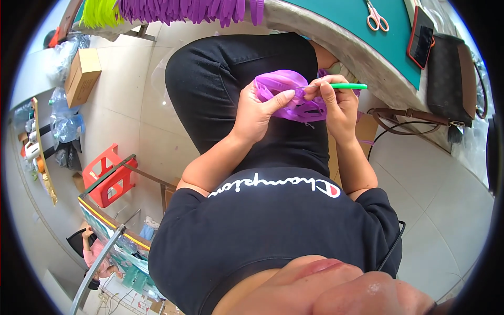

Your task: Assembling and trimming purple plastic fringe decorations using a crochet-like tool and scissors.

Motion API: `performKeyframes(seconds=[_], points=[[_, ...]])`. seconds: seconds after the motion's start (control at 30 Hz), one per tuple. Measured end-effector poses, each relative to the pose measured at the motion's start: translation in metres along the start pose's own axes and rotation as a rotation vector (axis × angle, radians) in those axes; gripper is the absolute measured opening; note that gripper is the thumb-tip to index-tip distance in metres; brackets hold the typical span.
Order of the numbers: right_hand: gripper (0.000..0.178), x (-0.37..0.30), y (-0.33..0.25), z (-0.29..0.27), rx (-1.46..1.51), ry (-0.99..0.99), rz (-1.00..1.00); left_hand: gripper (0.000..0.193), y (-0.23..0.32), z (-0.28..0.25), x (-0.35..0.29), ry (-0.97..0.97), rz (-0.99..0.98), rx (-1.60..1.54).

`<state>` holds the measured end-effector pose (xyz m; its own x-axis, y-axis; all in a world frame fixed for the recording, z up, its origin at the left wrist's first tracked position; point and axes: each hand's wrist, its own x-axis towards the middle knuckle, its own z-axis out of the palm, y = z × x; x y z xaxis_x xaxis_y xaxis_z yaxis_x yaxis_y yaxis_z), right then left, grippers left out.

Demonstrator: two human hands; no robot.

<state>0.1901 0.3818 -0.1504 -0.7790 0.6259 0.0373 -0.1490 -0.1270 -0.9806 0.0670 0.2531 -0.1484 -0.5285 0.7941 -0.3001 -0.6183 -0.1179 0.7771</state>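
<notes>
A: Where is the purple bundle (286,80) to be found?

B: It is held above the lap, over the black trousers (210,79), on the near side of the green-topped table (336,16). It is placed between the two hands.

A: How are the hands occupied?

B: The bundle's left side is grasped by the left hand (254,113), with the thumb laid across the near face. A green-handled tool (349,86) is pinched between the thumb and fingers of the right hand (340,105).

A: Is the bundle gripped by the right hand as well?

B: That cannot be told. Purple material is seen close about the right fingers, but any hold there is hidden.

A: How is the tool set?

B: Its long axis is laid across, from left to right, nearly level in the view. The handle's end is turned right, away from the bundle, and the thin shaft is directed left, toward the bunched material. Whether the material has been pierced or merely touched is too small to be told.

A: Which hand is nearer that meeting place?

B: It is closely flanked by both: the right fingertips are just to its right, and the left thumb tip is just to its left, slightly nearer the body. The work is judged to turn on that leftward line of the shaft, with the bundle steadied from the left.
</notes>
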Motion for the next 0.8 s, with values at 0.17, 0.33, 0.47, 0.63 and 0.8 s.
performKeyframes(seconds=[0.17, 0.33, 0.47, 0.63, 0.8], points=[[0.011, -0.001, -0.002, -0.005, -0.273, -0.043, -0.192, 0.024, -0.002, -0.002, -0.002, -0.014, 0.018, 0.057], [0.009, 0.008, -0.010, -0.007, -0.709, -0.027, -0.682, 0.026, 0.005, -0.003, -0.001, -0.040, -0.063, 0.070], [0.007, 0.041, -0.013, -0.025, -0.656, 0.148, -0.760, 0.033, 0.014, -0.008, 0.000, -0.391, -0.381, 0.020], [0.006, 0.076, -0.016, -0.056, -0.701, 0.310, -0.771, 0.022, 0.014, -0.008, -0.005, -0.499, -0.418, 0.111], [0.015, 0.067, -0.039, -0.061, -0.401, 0.347, -0.365, 0.017, 0.009, -0.008, 0.000, -0.519, -0.347, 0.409]])
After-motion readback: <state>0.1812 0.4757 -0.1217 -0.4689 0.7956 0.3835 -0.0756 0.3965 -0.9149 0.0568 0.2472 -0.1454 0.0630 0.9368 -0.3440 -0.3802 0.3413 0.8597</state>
